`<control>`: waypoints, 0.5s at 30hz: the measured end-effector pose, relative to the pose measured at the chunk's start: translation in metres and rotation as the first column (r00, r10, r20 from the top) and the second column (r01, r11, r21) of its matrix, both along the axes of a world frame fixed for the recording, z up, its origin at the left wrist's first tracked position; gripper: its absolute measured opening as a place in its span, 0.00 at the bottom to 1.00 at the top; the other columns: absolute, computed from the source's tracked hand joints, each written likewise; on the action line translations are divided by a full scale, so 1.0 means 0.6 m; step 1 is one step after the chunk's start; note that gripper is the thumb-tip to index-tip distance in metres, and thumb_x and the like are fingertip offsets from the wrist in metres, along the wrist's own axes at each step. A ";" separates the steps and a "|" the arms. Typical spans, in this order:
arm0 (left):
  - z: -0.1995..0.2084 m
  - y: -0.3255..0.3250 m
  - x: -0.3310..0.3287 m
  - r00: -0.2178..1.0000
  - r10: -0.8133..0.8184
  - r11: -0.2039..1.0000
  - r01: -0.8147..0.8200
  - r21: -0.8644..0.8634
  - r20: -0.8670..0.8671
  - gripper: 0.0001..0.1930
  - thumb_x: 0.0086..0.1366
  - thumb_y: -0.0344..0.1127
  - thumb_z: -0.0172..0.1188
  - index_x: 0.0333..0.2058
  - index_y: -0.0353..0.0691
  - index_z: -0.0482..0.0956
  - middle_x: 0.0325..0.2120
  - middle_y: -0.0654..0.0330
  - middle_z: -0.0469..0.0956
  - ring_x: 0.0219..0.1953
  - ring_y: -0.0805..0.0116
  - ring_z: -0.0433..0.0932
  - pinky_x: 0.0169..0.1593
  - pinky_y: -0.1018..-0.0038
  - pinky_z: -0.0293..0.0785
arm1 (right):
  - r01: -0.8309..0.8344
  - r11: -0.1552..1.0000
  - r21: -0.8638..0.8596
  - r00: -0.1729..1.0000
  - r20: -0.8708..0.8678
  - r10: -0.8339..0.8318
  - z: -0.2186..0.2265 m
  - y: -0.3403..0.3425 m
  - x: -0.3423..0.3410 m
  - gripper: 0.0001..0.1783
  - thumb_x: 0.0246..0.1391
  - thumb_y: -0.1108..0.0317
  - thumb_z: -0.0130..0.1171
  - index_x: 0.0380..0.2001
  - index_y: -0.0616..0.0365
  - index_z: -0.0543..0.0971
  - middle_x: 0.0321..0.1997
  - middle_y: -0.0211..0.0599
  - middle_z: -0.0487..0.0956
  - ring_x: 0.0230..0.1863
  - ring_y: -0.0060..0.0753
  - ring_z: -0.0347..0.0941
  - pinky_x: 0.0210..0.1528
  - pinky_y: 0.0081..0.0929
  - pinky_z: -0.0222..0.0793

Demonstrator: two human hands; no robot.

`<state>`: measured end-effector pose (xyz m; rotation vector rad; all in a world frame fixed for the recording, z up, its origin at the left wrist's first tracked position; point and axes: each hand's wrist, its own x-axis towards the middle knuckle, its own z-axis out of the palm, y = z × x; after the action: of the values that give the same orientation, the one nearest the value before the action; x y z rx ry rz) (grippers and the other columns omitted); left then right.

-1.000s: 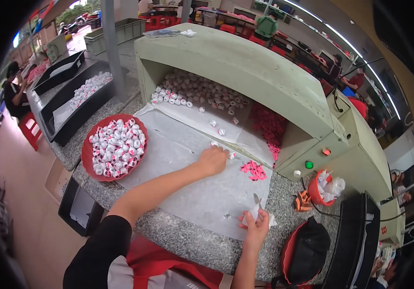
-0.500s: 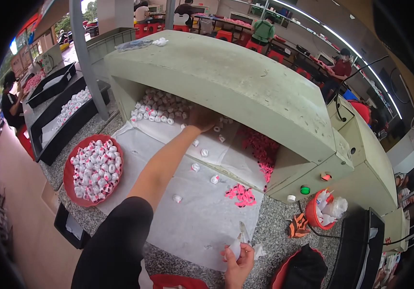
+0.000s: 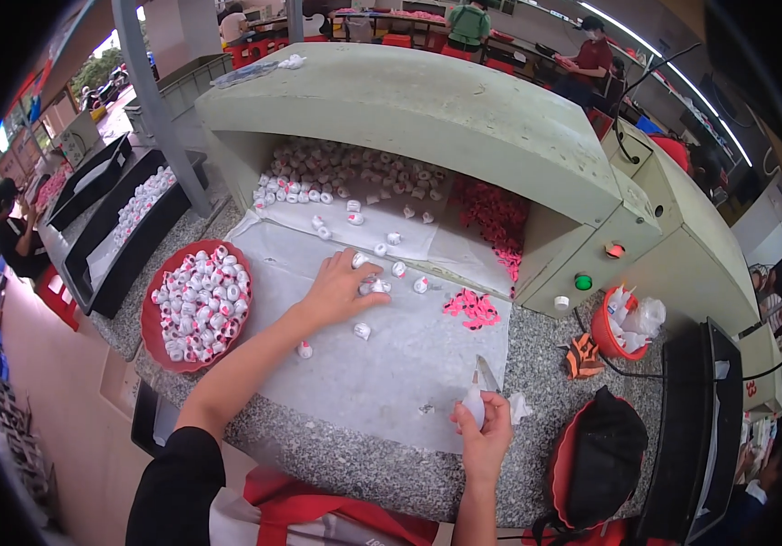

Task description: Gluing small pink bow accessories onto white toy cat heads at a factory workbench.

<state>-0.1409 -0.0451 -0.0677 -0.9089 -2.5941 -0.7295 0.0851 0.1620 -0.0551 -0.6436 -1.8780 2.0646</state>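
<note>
My left hand (image 3: 341,289) rests low over a white sheet (image 3: 364,382), its thumb and fingers curved around a few small white round pieces (image 3: 375,286). Similar pieces with pink marks lie scattered beside it. In my right hand (image 3: 486,428) is a white squeeze bottle (image 3: 473,405) with a thin nozzle pointing up. A pointed silvery metal tool (image 3: 487,373) shows beside the nozzle; its kind is unclear. Small pink pieces with dark spots (image 3: 471,309) form a pile on the sheet, beyond my right hand.
A pale green metal housing (image 3: 391,109) arches over more white and pink pieces. To the left stands a red bowl (image 3: 149,318) of white pieces. At right are a red tub (image 3: 602,338) with plastic items, an orange-black cloth (image 3: 582,357) and a black cloth-covered bowl (image 3: 605,460).
My left hand has come out from under the housing toward me, with white pieces at its fingers. More loose pieces now lie near the housing's front. My right hand still holds the bottle.
</note>
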 end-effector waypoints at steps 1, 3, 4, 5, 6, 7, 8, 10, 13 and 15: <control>0.004 -0.005 0.000 0.998 -0.037 0.999 0.038 0.015 -0.053 0.14 0.49 0.46 0.59 0.32 0.44 0.76 0.38 0.49 0.65 0.41 0.52 0.66 0.42 0.63 0.63 | 0.005 1.000 0.001 1.000 -0.001 -0.005 0.000 -0.001 0.001 0.17 0.43 0.80 0.58 0.38 0.63 0.65 0.35 0.36 0.74 0.35 0.21 0.69 0.37 0.17 0.65; 0.019 0.018 -0.027 0.993 -0.009 0.993 0.023 0.118 -0.118 0.14 0.51 0.45 0.58 0.33 0.44 0.77 0.37 0.49 0.67 0.40 0.53 0.68 0.42 0.65 0.64 | 0.009 1.000 -0.002 1.000 -0.008 -0.009 -0.006 0.002 0.001 0.17 0.43 0.80 0.58 0.38 0.63 0.65 0.34 0.36 0.74 0.34 0.21 0.69 0.37 0.17 0.65; 0.031 0.033 -0.049 0.983 0.035 0.976 0.005 0.217 -0.179 0.13 0.53 0.44 0.57 0.33 0.43 0.77 0.36 0.50 0.69 0.39 0.55 0.69 0.42 0.67 0.66 | 0.013 1.000 0.002 1.000 -0.006 -0.013 -0.012 0.001 -0.001 0.17 0.43 0.80 0.58 0.38 0.63 0.65 0.34 0.36 0.74 0.34 0.21 0.69 0.37 0.17 0.65; 0.051 0.048 -0.075 0.983 0.036 0.976 0.004 0.218 -0.178 0.13 0.53 0.44 0.57 0.33 0.43 0.77 0.36 0.50 0.69 0.39 0.55 0.69 0.42 0.67 0.66 | 0.002 0.999 0.053 1.000 -0.028 -0.001 -0.017 0.000 -0.002 0.17 0.43 0.78 0.57 0.38 0.61 0.65 0.32 0.35 0.75 0.30 0.22 0.71 0.30 0.16 0.65; 0.073 0.067 -0.105 0.999 0.029 0.975 -0.021 0.223 -0.035 0.12 0.53 0.43 0.56 0.33 0.42 0.78 0.34 0.51 0.71 0.37 0.55 0.71 0.41 0.67 0.67 | -0.009 0.994 0.107 0.999 -0.049 0.014 -0.022 -0.001 -0.004 0.17 0.44 0.75 0.57 0.38 0.59 0.64 0.30 0.35 0.75 0.25 0.22 0.72 0.22 0.14 0.65; 0.083 0.088 -0.128 0.994 0.015 0.972 -0.041 0.231 0.111 0.12 0.54 0.42 0.55 0.32 0.42 0.78 0.32 0.53 0.72 0.35 0.56 0.72 0.40 0.67 0.68 | -0.007 0.993 0.116 0.999 -0.044 0.012 -0.028 0.000 -0.004 0.17 0.44 0.75 0.57 0.38 0.59 0.64 0.30 0.35 0.75 0.25 0.22 0.72 0.22 0.14 0.65; 0.083 0.101 -0.140 0.993 0.016 0.970 -0.044 0.240 0.117 0.12 0.54 0.42 0.55 0.32 0.42 0.78 0.32 0.53 0.72 0.35 0.56 0.72 0.40 0.67 0.68 | -0.004 0.995 0.098 0.998 -0.057 0.010 -0.033 -0.001 -0.003 0.17 0.44 0.75 0.57 0.38 0.59 0.64 0.30 0.35 0.75 0.25 0.22 0.72 0.23 0.14 0.65; 0.079 0.125 -0.155 0.988 0.035 0.995 -0.049 0.092 0.151 0.09 0.54 0.37 0.54 0.31 0.41 0.78 0.31 0.54 0.75 0.34 0.56 0.73 0.39 0.65 0.68 | -0.001 0.996 0.087 0.998 -0.060 0.006 -0.035 0.003 -0.004 0.17 0.44 0.76 0.57 0.38 0.59 0.64 0.31 0.36 0.75 0.25 0.22 0.72 0.23 0.15 0.65; 0.081 0.171 -0.173 0.994 -0.029 0.997 0.037 -0.075 0.104 0.08 0.51 0.32 0.52 0.31 0.41 0.77 0.28 0.54 0.76 0.33 0.55 0.73 0.37 0.63 0.68 | 0.057 0.995 0.085 0.998 -0.040 -0.054 -0.017 0.003 -0.003 0.18 0.44 0.76 0.57 0.39 0.60 0.64 0.31 0.36 0.76 0.25 0.23 0.72 0.23 0.15 0.65; 0.081 0.194 -0.257 0.960 0.029 0.989 -0.067 -0.128 -0.279 0.10 0.48 0.31 0.52 0.31 0.39 0.76 0.26 0.53 0.76 0.33 0.55 0.73 0.38 0.63 0.67 | 0.035 0.999 0.029 0.999 -0.037 -0.034 -0.004 -0.004 -0.011 0.18 0.44 0.76 0.58 0.38 0.60 0.64 0.31 0.38 0.75 0.26 0.24 0.72 0.24 0.15 0.65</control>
<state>-0.2949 0.0714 -0.0192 -0.9111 -2.4291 -0.3829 0.0786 0.1598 -0.0576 -0.6229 -1.8611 2.0097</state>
